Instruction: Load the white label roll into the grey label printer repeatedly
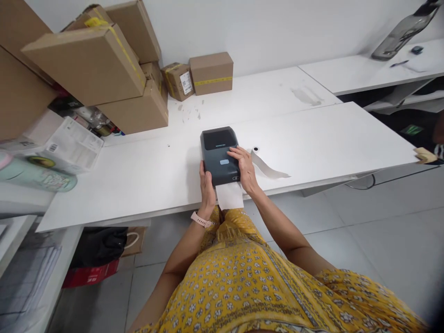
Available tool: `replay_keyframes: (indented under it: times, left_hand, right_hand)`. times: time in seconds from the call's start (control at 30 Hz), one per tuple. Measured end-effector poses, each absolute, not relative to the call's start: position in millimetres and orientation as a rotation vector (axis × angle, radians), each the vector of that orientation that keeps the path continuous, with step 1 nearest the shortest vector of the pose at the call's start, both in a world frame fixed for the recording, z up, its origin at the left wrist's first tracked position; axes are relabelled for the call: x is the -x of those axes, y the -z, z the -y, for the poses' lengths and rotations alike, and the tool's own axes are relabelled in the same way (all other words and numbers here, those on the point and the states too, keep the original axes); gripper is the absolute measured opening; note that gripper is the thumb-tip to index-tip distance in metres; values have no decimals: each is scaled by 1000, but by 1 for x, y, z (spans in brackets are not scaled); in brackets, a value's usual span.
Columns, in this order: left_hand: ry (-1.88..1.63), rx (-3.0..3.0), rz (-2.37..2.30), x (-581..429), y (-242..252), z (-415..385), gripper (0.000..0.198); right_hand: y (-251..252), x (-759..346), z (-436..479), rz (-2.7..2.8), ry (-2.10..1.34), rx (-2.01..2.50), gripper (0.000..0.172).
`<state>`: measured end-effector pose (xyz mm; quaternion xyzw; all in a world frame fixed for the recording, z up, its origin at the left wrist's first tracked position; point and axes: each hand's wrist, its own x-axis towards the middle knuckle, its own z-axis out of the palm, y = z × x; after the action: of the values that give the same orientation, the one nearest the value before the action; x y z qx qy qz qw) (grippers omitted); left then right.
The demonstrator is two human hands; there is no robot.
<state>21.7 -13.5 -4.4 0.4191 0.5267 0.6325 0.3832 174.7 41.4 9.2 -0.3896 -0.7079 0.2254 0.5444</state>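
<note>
A dark grey label printer (221,169) sits on the white table near its front edge, lid down. From its front slot a blank white paper strip (230,195) hangs over the table edge. My left hand (208,189) presses along the printer's left side, thumb towards the front corner. Over the right side curves my right hand (245,167), its fingers resting on the top cover. Together the two hands grip the printer. Just right of it lies a small paper roll (255,150) with its tail unrolled across the table.
Cardboard boxes (90,64) are stacked at the back left, with two smaller boxes (212,74) by the wall. A mint bottle (38,173) lies far left. A clear grey bottle (402,34) stands far right. Part of another person (426,127) shows at the right edge.
</note>
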Motion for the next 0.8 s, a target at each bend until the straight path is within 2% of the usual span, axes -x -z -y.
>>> replay_keyframes:
  times: [0.27,0.47,0.8]
  left_hand:
    - [-1577,-1050,-1298,-23,6,13,74]
    - [-1556,-1064,-1276,-22,3,18,85]
    - [-1491,-1045,-1279,-18,2,28,84]
  right_hand:
    - [-13,-167,-42,1638,-531,947,63]
    - [-10,-169,-41,1672,-509,929,64]
    - [-9,-172,-41,1721,-463,914,62]
